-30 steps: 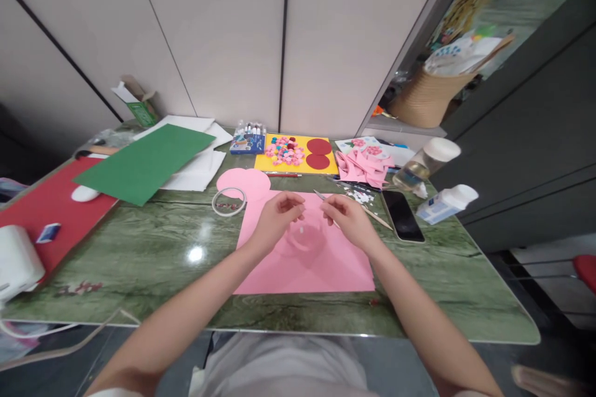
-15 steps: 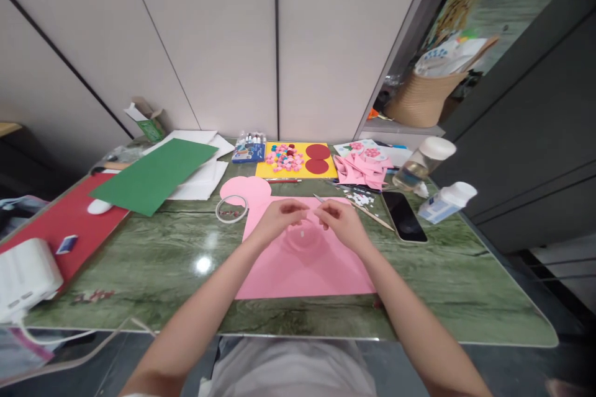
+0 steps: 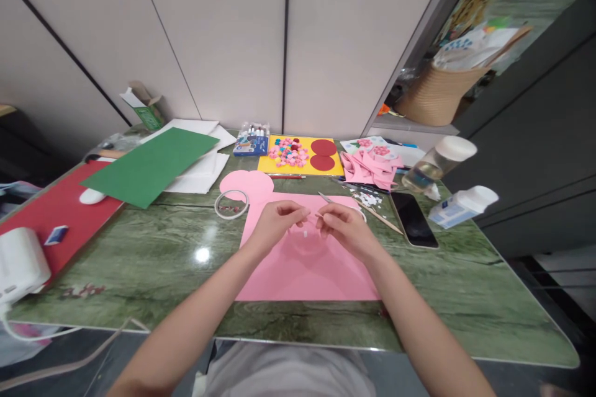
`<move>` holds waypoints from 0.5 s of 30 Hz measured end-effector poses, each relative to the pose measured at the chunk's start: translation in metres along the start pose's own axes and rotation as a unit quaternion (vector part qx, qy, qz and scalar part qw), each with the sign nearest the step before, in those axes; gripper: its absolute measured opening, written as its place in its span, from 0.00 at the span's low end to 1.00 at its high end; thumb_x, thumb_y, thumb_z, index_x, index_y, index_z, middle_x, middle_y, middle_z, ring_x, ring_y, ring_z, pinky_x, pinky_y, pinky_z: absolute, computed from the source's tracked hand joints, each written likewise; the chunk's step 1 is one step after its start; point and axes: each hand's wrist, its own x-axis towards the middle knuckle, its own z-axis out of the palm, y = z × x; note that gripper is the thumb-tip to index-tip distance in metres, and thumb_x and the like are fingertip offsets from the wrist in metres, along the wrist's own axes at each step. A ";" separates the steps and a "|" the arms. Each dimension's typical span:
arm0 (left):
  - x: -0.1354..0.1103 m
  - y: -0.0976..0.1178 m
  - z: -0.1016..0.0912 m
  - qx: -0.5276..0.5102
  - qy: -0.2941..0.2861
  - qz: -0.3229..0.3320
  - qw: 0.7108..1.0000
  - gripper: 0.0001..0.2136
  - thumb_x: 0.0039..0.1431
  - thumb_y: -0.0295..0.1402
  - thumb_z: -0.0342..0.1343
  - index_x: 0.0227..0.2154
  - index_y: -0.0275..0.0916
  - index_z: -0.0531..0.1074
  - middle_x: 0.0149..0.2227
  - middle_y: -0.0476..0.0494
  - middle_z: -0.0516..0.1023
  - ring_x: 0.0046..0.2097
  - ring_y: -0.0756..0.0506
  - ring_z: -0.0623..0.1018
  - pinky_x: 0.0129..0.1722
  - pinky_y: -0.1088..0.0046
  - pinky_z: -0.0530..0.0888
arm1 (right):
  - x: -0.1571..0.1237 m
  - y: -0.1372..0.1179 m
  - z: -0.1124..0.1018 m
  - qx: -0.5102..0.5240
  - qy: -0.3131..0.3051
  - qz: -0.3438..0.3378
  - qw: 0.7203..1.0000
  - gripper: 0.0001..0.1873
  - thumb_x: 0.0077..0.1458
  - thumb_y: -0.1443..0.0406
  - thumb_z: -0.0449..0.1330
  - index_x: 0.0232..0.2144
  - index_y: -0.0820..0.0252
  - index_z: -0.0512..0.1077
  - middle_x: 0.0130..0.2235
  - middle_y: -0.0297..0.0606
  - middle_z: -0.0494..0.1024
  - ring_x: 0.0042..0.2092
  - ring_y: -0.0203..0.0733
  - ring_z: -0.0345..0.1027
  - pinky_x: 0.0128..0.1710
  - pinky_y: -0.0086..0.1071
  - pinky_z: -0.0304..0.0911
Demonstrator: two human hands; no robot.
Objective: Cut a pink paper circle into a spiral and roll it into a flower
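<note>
My left hand (image 3: 281,219) hovers over a pink sheet of paper (image 3: 298,279), its thumb and fingertips pressed together. Facing it, my right hand (image 3: 343,227) also pinches, the two sets of fingertips a small gap apart. Whatever lies in the pinches is too small and pale to name. On the sheet under them lies a tiny white piece (image 3: 305,234). Scissors (image 3: 325,197) lie partly hidden behind my right hand. Left of my left hand are pink rounded paper shapes (image 3: 246,183) and a roll of tape (image 3: 216,205).
Farther back are a yellow sheet (image 3: 265,167) with small coloured pieces and two red circles (image 3: 322,162), and pink paper scraps (image 3: 370,167). A phone (image 3: 414,219), a white bottle (image 3: 463,206) and a clear jar (image 3: 437,164) stand or lie right. Green paper (image 3: 151,164) is left.
My view has shifted slightly, so the surroundings sit a little differently. Both hands stay pinched over the pink sheet, with small finger movements. More of the scissors shows beside my right hand.
</note>
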 end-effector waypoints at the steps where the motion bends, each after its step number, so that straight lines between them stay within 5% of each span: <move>1: -0.001 0.001 0.001 0.000 0.001 -0.002 1.000 0.11 0.47 0.39 0.60 0.23 0.35 0.74 0.23 0.48 0.73 0.27 0.51 0.70 0.30 0.76 0.67 | 0.000 0.000 0.002 -0.004 0.003 -0.007 1.000 0.11 0.48 0.59 0.63 0.32 0.61 0.71 0.26 0.35 0.76 0.25 0.33 0.68 0.27 0.28 0.62; 15: -0.005 0.001 0.007 -0.014 -0.009 0.015 1.000 0.11 0.47 0.39 0.60 0.27 0.35 0.73 0.27 0.47 0.75 0.30 0.50 0.72 0.32 0.74 0.69 | 0.000 -0.006 0.010 -0.151 0.084 -0.051 0.984 0.09 0.48 0.59 0.61 0.28 0.60 0.74 0.25 0.33 0.75 0.24 0.34 0.68 0.28 0.30 0.65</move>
